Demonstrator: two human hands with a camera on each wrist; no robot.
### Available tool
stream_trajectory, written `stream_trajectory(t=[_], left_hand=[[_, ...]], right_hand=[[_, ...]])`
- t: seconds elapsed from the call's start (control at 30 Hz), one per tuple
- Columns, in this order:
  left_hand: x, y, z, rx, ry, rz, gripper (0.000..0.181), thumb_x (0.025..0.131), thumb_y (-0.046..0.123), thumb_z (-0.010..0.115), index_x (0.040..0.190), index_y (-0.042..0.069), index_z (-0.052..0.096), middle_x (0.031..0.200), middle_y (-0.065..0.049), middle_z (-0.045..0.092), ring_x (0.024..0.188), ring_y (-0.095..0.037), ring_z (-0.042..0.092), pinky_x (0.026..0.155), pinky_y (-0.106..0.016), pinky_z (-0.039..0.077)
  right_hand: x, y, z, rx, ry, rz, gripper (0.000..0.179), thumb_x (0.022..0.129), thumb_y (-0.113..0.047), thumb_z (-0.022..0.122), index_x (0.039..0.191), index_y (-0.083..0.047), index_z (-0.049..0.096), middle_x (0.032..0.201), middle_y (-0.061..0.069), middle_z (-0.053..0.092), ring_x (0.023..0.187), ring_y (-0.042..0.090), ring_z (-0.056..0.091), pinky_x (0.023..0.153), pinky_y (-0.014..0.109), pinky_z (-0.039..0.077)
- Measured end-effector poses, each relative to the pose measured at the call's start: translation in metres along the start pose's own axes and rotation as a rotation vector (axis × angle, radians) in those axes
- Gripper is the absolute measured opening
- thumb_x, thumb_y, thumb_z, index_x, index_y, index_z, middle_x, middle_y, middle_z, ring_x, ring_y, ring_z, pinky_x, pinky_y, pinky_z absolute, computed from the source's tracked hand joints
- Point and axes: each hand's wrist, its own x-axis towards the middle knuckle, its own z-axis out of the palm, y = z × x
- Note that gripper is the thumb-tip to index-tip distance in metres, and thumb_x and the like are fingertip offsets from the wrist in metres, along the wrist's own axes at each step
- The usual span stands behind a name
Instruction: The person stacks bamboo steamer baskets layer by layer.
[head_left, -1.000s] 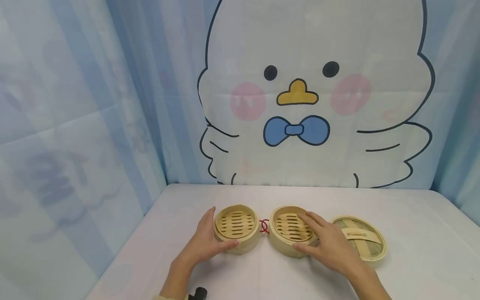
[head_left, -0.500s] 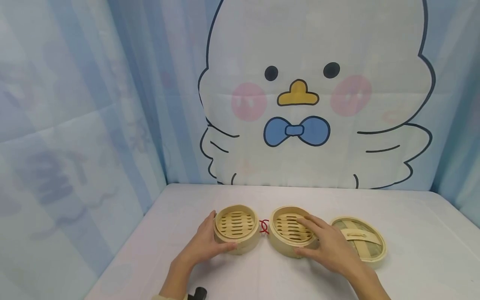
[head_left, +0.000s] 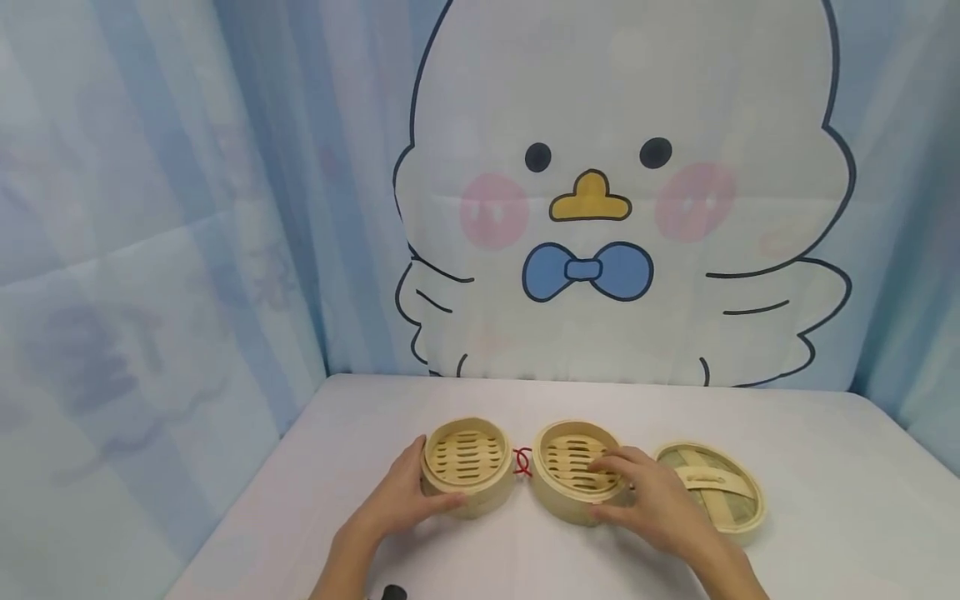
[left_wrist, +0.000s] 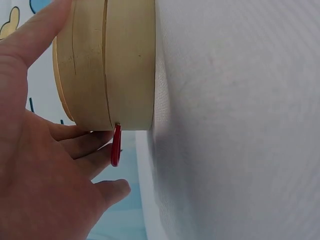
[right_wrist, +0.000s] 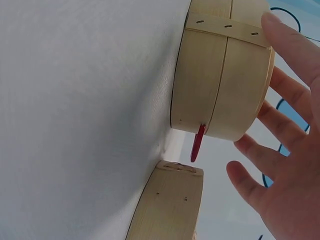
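Observation:
Two round bamboo steamers with slatted floors stand side by side in the head view. My left hand (head_left: 405, 492) holds the left bamboo steamer (head_left: 487, 495), thumb on its near wall and fingers around the outer side. In the left wrist view, a red loop (left_wrist: 116, 146) hangs from the wall near those fingers. At the right bamboo steamer (head_left: 562, 497), my right hand (head_left: 660, 504) has its thumb at the near wall and spread fingers over the rim. Gaps show between those fingers in the right wrist view.
A bamboo lid (head_left: 738, 517) with a woven strap handle lies right of the right steamer. Red loops (head_left: 522, 461) sit between the two steamers. A white-covered table (head_left: 840, 483) bears everything. Behind it hangs a curtain (head_left: 480, 333) with a cartoon bird; another blue curtain stands left.
The head view has tilted slightly, shifting the scene a little down and left. The right hand's index finger is more bent over the steamer. The steamers and lid keep their places.

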Motion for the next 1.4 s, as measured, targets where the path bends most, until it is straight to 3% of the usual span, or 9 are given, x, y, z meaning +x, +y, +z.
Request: stream_trajectory(t=[0.43, 0.67, 0.97, 1.4], left_hand=[[-0.0024, -0.0072, -0.0024, -0.035, 0.0, 0.05, 0.116, 0.074, 0.045, 0.09, 0.153, -0.01, 0.026, 0.154, -0.029, 0.035, 0.143, -0.046, 0.031, 0.116, -0.061, 0.025], [0.0014, -0.0066, 0.0013, -0.043, -0.004, 0.034, 0.116, 0.073, 0.047, 0.09, 0.154, -0.007, 0.028, 0.153, -0.026, 0.038, 0.143, -0.044, 0.033, 0.116, -0.06, 0.025], [0.0017, -0.0052, 0.0011, -0.037, 0.003, 0.043, 0.114, 0.073, 0.047, 0.09, 0.153, -0.007, 0.03, 0.151, -0.026, 0.04, 0.141, -0.044, 0.035, 0.116, -0.06, 0.026], [0.004, -0.0047, 0.0015, -0.053, 0.017, 0.046, 0.111, 0.07, 0.044, 0.092, 0.151, -0.006, 0.035, 0.148, -0.024, 0.045, 0.14, -0.043, 0.038, 0.115, -0.06, 0.027]], right_hand=[[-0.001, -0.0036, 0.0044, -0.021, 0.001, -0.032, 0.026, 0.074, -0.025, 0.091, 0.092, -0.029, 0.072, 0.111, -0.007, 0.064, 0.105, 0.022, 0.062, 0.089, 0.047, 0.053], [-0.0041, -0.002, 0.0023, 0.016, -0.027, 0.018, 0.022, 0.075, -0.027, 0.09, 0.089, -0.028, 0.072, 0.118, 0.006, 0.069, 0.127, 0.047, 0.051, 0.102, 0.067, 0.04], [-0.0014, -0.0014, 0.0012, 0.05, -0.008, 0.0, 0.021, 0.077, -0.023, 0.088, 0.089, -0.026, 0.071, 0.114, 0.005, 0.069, 0.128, 0.051, 0.049, 0.103, 0.068, 0.038], [0.0001, 0.0023, 0.0066, 0.054, 0.09, -0.114, 0.024, 0.078, -0.019, 0.088, 0.091, -0.027, 0.069, 0.099, -0.017, 0.056, 0.106, 0.02, 0.059, 0.09, 0.045, 0.053]])
